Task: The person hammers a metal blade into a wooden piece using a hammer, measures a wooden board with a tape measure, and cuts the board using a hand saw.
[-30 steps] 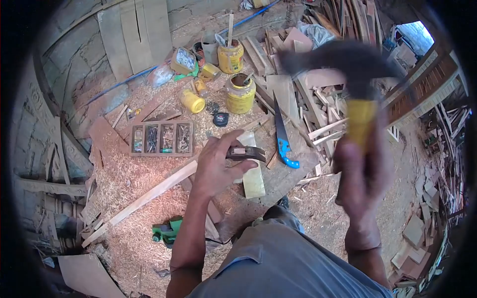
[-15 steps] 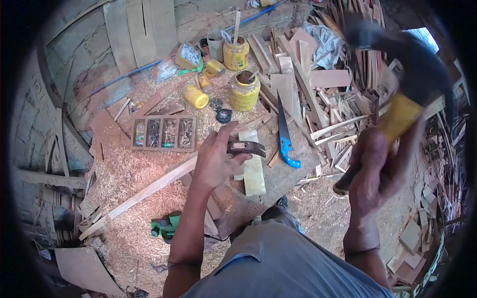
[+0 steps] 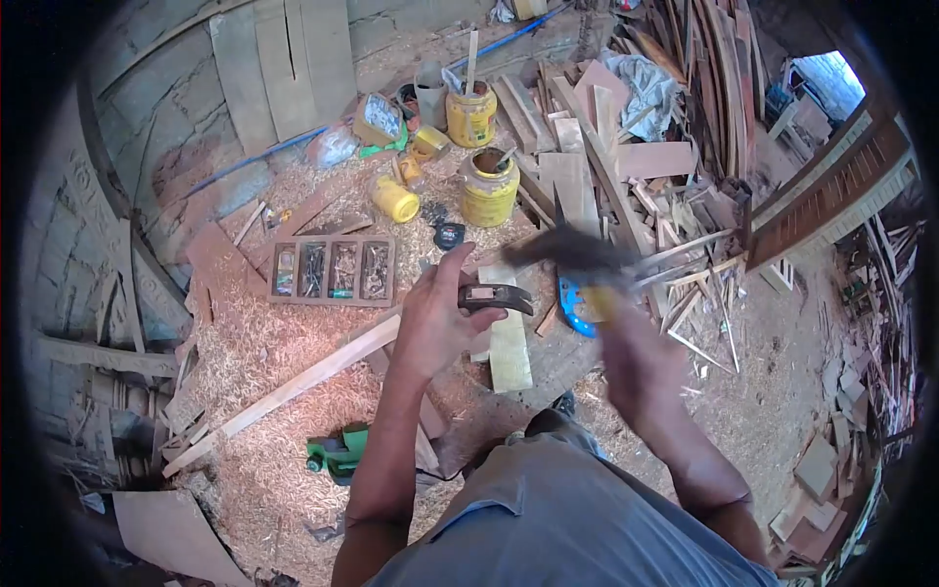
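Note:
My left hand (image 3: 427, 328) is closed around a dark curved hammer head (image 3: 509, 296), with pale wood showing in its eye. Whether a full handle hangs below it is hidden. My right hand (image 3: 641, 367) grips a claw hammer (image 3: 572, 252) with a yellow handle, blurred by motion. Its head is just right of and above my left hand, apart from the held piece. Beneath them, a pale wooden block (image 3: 509, 352) lies on the work surface. The blue-handled handsaw (image 3: 573, 311) is partly covered by the claw hammer.
A divided wooden box (image 3: 333, 298) of nails and screws sits left, near a tape measure (image 3: 449, 236) and yellow jars (image 3: 487, 201). A long wood strip (image 3: 303, 380) crosses the shavings above a green power tool (image 3: 337, 453). Wood scraps (image 3: 675, 220) pile up right.
My right hand has swung the claw hammer from the upper right down and leftward, close to my left hand. My left hand keeps hold of the hammer head, nearly still. The view has shifted slightly.

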The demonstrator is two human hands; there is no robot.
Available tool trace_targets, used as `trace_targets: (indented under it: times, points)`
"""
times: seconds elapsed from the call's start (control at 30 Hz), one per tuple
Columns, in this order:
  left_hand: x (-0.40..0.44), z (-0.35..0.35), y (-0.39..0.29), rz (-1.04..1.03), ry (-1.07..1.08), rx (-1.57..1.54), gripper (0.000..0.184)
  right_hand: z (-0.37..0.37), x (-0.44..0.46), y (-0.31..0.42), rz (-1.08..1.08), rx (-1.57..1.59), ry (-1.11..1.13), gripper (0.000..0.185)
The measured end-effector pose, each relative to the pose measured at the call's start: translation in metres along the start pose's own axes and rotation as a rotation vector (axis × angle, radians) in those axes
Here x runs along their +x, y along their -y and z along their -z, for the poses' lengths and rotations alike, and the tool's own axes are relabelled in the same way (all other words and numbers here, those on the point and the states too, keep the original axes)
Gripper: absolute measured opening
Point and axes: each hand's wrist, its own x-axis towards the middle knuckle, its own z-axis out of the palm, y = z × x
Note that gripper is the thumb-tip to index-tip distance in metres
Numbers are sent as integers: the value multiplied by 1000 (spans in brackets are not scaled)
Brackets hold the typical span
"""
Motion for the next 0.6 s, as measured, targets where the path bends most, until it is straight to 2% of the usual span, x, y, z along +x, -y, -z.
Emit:
trace_targets:
  times: [0.03, 0.07, 0.1, 0.2, 0.3, 0.33, 0.4, 0.47, 0.53, 0.6]
  points:
    - [1, -1, -4, 4, -3, 16, 96, -11, -1, -5, 29, -48, 114, 61]
    - [-1, -3, -3, 0, 17, 0, 96, -20, -3, -4, -109, -16, 262, 65]
    - [0, -5, -2, -7, 15, -21, 97, -18, 6, -5, -81, -21, 257, 65]
    - [4, -2, -1, 3, -7, 32, 99, -1, 14, 11, -36, 80, -142, 63]
    - [1, -2, 3, 13, -15, 27, 98, 7, -3, 9, -57, 148, -314, 57]
    - [3, -3, 2, 20, -20, 23, 98, 0, -5, -6, 142, -1, -244, 57]
    - [1, -4, 0, 33, -5, 14, 98, -25, -9, -2, -105, -26, 158, 60]
    - [6, -2, 0, 41, -13, -12, 98, -19, 8, -2, -136, 19, 182, 61]
    - [4, -5, 4, -16, -14, 6, 100, -8, 17, 6, -33, 144, -86, 62]
    - [4, -5, 8, -30, -3, 3, 100, 3, 9, 9, -29, 124, -211, 56]
